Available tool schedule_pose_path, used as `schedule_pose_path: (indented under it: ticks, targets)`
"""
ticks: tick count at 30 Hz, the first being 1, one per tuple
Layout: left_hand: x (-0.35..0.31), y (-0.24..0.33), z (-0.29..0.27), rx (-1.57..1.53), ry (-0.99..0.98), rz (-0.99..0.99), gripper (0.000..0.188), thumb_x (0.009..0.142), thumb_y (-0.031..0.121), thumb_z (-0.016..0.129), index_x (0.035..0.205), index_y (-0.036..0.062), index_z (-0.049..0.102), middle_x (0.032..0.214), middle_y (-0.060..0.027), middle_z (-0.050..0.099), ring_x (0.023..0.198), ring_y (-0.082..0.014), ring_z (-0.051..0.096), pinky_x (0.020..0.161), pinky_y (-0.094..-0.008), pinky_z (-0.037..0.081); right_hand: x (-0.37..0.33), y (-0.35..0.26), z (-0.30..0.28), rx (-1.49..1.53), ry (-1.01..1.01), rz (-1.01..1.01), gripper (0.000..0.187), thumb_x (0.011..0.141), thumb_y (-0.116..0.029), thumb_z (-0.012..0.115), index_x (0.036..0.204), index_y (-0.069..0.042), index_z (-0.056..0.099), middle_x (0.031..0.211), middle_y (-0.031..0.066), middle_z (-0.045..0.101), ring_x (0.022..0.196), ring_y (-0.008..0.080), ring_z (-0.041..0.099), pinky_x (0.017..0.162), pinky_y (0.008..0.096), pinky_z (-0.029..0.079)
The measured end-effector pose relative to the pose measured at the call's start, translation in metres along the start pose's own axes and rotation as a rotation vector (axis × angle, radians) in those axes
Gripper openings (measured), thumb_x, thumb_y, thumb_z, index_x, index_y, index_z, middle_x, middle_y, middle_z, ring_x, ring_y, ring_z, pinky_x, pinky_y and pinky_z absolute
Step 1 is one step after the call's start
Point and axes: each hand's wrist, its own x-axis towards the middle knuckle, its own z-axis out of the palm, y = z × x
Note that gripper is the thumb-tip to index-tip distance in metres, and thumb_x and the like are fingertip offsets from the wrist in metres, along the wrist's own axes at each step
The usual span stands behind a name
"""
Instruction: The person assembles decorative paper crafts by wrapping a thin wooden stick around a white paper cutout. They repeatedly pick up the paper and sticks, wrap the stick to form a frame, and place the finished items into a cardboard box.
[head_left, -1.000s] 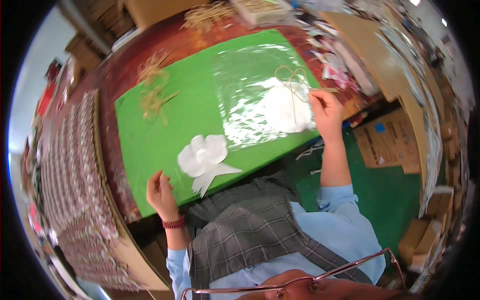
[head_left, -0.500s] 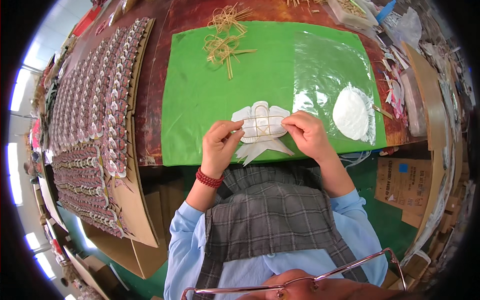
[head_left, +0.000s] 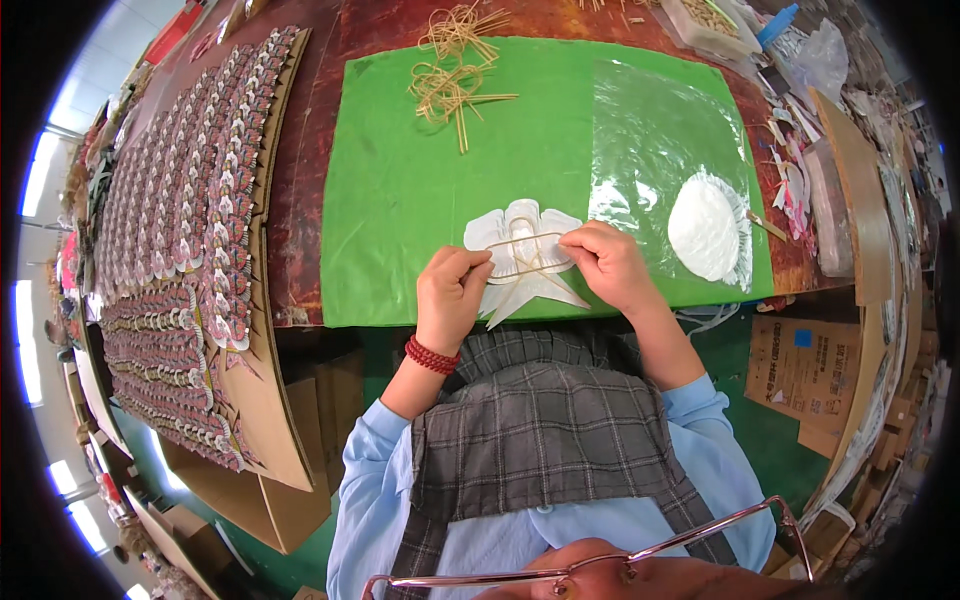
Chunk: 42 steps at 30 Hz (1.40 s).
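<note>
In front of me, near the close edge of the green mat (head_left: 400,230), lies a white bird-shaped cutout (head_left: 485,230) with a rounded head, two wings and a forked tail. Over it is a thin bamboo-strip frame (head_left: 524,272) with a long rounded loop and crossing strips. My left hand (head_left: 447,295) pinches the left end of this frame between thumb and fingers. At the other end, my right hand (head_left: 608,264) pinches the frame beside the right wing. The frame slants, higher on the right. Whether it touches the cutout all along, I cannot tell.
Two tangled piles of bamboo frames (head_left: 455,88) lie at the mat's far side. Right of my hands, white paste (head_left: 704,228) sits on a clear plastic sheet (head_left: 640,130). A cardboard board (head_left: 262,370) with rows of patterned bird shapes stands at left. Far right is a plastic tub (head_left: 712,28).
The bamboo frame has tilted and shifted over the cutout, its left end now lower. My left hand has moved slightly right and down; my right hand has shifted slightly left.
</note>
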Motion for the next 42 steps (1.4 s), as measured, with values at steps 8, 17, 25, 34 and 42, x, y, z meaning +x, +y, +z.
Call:
schedule_pose_path:
  ticks: [8,17,25,34,42]
  targets:
    - [-0.002,-0.003,-0.003,0.051,-0.023,0.035,0.012,0.081,0.003,0.069,0.093,0.0001,0.069,0.076,-0.0078,0.062,0.064,-0.0149,0.056,0.057,-0.027,0.046,0.0,0.002,0.001,-0.031,0.012,0.007,0.006,0.081,-0.001,0.066,0.087,-0.001,0.067,0.076,0.0102,0.063,0.065,0.0225,0.06,0.059,0.0308,0.046]
    - [-0.002,0.017,-0.034,-0.407,0.047,-0.275,0.034,0.097,0.021,0.055,0.124,0.0001,0.057,0.103,-0.0059,0.064,0.079,-0.0076,0.057,0.064,-0.018,0.042,0.0,-0.026,-0.014,0.086,0.133,-0.087,0.008,0.08,0.002,0.067,0.087,-0.001,0.067,0.075,0.0087,0.063,0.064,0.0191,0.059,0.057,0.0286,0.045]
    - [0.003,0.028,-0.037,-1.062,-0.269,-0.428,0.051,0.099,0.034,0.049,0.136,-0.0013,0.042,0.128,-0.0112,0.054,0.116,-0.0203,0.055,0.096,-0.0355,0.045,0.002,-0.06,-0.024,0.033,0.145,-0.27,0.013,0.078,0.004,0.066,0.089,-0.003,0.066,0.076,0.0093,0.062,0.064,0.0228,0.06,0.055,0.031,0.046]
    - [0.006,0.031,-0.032,-1.439,-0.543,-0.522,0.051,0.097,0.036,0.05,0.135,0.002,0.044,0.138,-0.0144,0.048,0.129,-0.0295,0.045,0.109,-0.0471,0.035,0.003,-0.064,-0.024,0.045,0.048,-0.31,0.013,0.078,0.003,0.066,0.089,-0.003,0.066,0.078,0.0102,0.064,0.065,0.0238,0.061,0.057,0.0303,0.048]
    - [0.001,0.034,-0.029,-1.578,-0.547,-0.518,0.052,0.097,0.04,0.05,0.134,0.004,0.045,0.139,-0.0145,0.047,0.13,-0.0301,0.043,0.111,-0.0474,0.031,0.0,-0.057,-0.02,0.202,0.056,-0.162,0.013,0.079,0.002,0.07,0.091,-0.002,0.068,0.076,0.0082,0.064,0.063,0.017,0.058,0.057,0.0278,0.045]
